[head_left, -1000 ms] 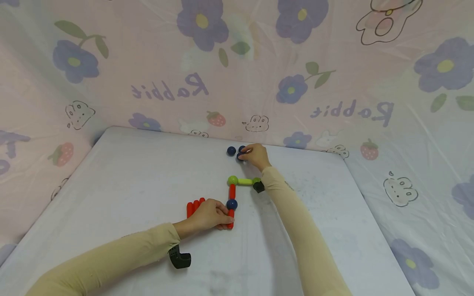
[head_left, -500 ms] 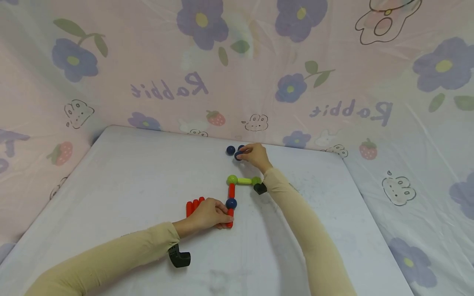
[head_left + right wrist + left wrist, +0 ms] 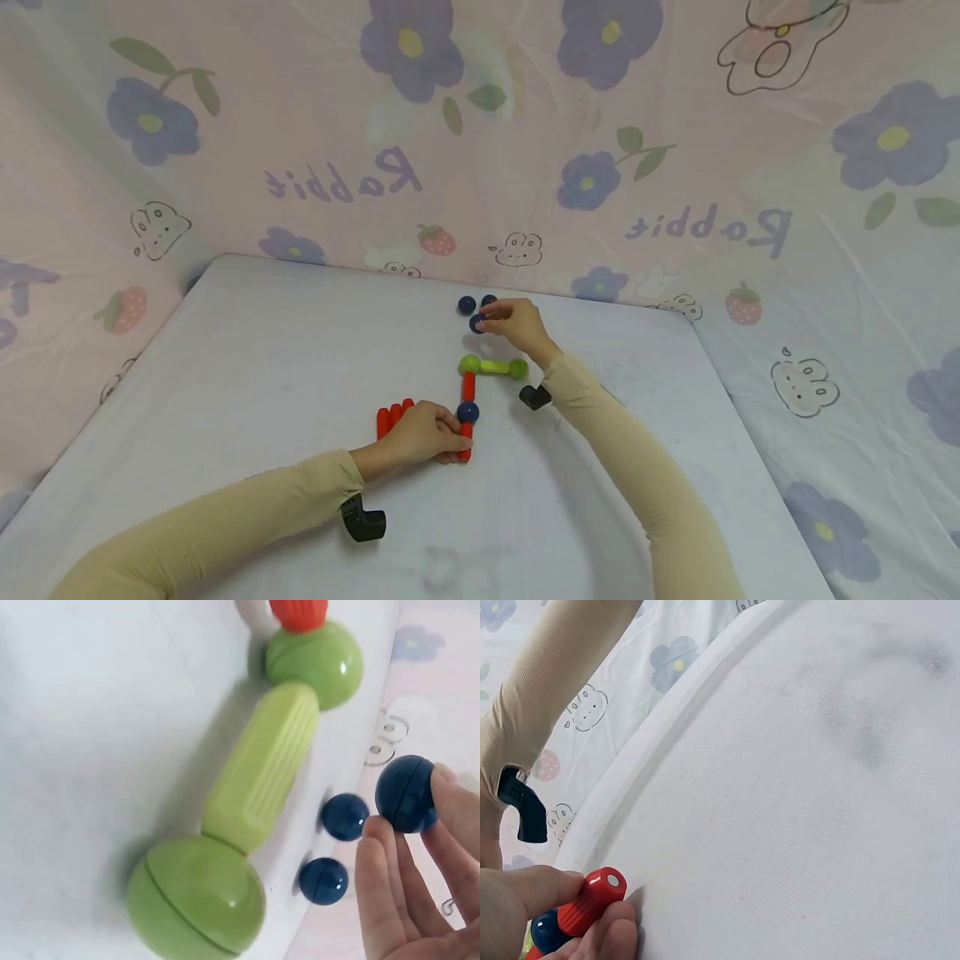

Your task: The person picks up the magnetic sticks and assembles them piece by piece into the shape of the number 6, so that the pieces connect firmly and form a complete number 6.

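My left hand [image 3: 420, 433] grips the near red rod [image 3: 466, 448] between thumb and fingers; its end face shows in the left wrist view. That rod joins a blue ball [image 3: 468, 412], then another red rod [image 3: 468, 387], a green ball [image 3: 470, 364], a yellow-green rod [image 3: 262, 769] and a second green ball [image 3: 196, 896]. Beyond this L-shaped chain, my right hand [image 3: 519, 325] pinches a loose blue ball [image 3: 405, 793], apart from the table. Two more blue balls, one on the left [image 3: 467, 305] and one on the right [image 3: 489, 301], lie behind it.
Several red rods [image 3: 390, 418] lie side by side beyond my left hand, partly covered by it. The white table [image 3: 300, 350] meets a patterned cloth [image 3: 480, 183] at its back and sides. Black curved pieces [image 3: 365, 523] stick out under both sleeves.
My right hand has drawn the pinched blue ball slightly nearer and left, away from the other two balls. My left hand keeps its hold on the red rod.
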Available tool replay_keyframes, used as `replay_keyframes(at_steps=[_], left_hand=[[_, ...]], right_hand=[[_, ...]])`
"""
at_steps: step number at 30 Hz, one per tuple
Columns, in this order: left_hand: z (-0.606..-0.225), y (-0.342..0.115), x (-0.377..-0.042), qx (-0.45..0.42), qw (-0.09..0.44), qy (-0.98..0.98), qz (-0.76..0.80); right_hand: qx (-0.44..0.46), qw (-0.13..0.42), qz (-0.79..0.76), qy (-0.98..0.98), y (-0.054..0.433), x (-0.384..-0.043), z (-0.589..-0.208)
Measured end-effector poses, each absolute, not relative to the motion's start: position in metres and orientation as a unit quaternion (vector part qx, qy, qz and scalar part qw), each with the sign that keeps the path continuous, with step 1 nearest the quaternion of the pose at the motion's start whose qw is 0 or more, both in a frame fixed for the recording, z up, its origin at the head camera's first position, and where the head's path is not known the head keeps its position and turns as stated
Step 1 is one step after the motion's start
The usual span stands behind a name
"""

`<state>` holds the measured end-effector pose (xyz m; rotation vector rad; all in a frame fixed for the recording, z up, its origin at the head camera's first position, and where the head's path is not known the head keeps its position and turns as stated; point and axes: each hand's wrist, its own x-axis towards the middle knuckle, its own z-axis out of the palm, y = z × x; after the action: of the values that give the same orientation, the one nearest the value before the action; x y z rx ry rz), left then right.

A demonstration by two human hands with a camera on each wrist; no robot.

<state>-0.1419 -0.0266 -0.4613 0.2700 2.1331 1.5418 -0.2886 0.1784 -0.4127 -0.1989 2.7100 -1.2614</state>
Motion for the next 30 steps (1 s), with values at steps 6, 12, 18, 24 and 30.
replay_keyframes(at_steps=[6, 12, 18, 24, 30], left_hand=[[-0.462, -0.026, -0.141, 0.1, 0.244, 0.781, 0.566], [-0.462, -0.027, -0.141, 0.107, 0.244, 0.776, 0.571], [-0.462, -0.028, -0.141, 0.105, 0.244, 0.776, 0.572], [-0.463, -0.027, -0.142, 0.111, 0.242, 0.774, 0.574], [-0.464, -0.027, -0.143, 0.117, 0.242, 0.772, 0.576]], right_hand=[[-0.08, 0.083, -0.435, 0.893, 0.18, -0.265, -0.406], [-0.094, 0.092, -0.457, 0.88, 0.184, -0.238, -0.403], [-0.109, 0.104, -0.479, 0.865, 0.188, -0.207, -0.403], [-0.112, 0.117, -0.502, 0.849, 0.19, -0.176, -0.405], [-0.124, 0.14, -0.531, 0.827, 0.188, -0.149, -0.411]])
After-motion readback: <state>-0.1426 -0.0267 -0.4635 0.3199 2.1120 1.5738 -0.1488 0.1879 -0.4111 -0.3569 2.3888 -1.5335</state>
